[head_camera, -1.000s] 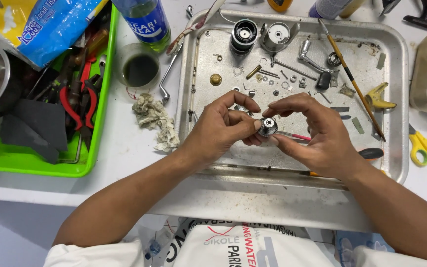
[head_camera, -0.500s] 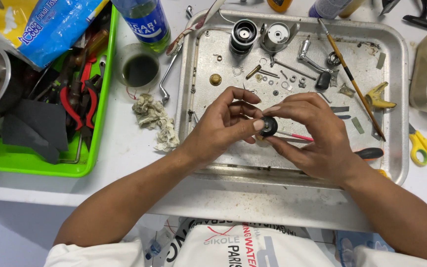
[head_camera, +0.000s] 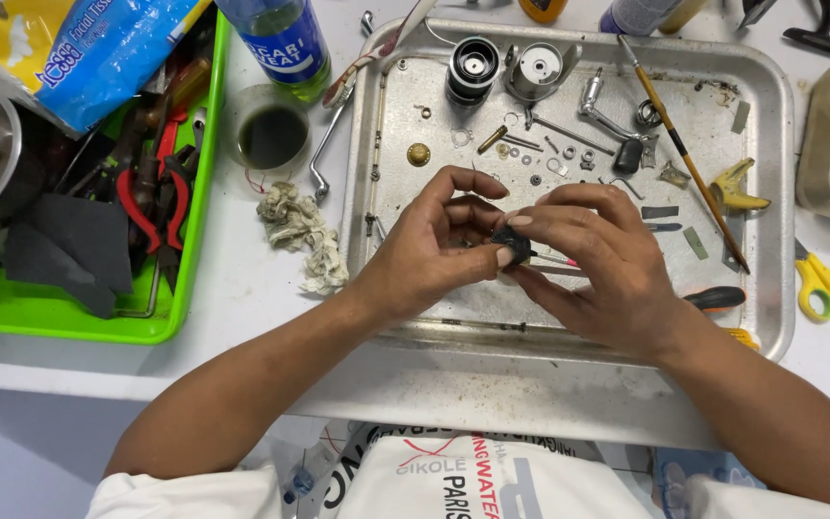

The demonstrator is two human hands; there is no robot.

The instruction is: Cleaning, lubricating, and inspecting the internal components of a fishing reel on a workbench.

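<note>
in the head view we pinch a small dark round part (head_camera: pixel 512 240) between left hand (head_camera: pixel 434 252) and right hand (head_camera: pixel 593 264), both closed on it, raised above the metal tray (head_camera: pixel 770 207) near its front edge, likely clear of loose screws (head_camera: pixel 569 154); bare tray lies rightward.

Bright, even overhead light, soft short shadows under the hands, mild glare on the metal tray (head_camera: pixel 770 192), focus sharp, slight wide-angle bending at edges.
</note>
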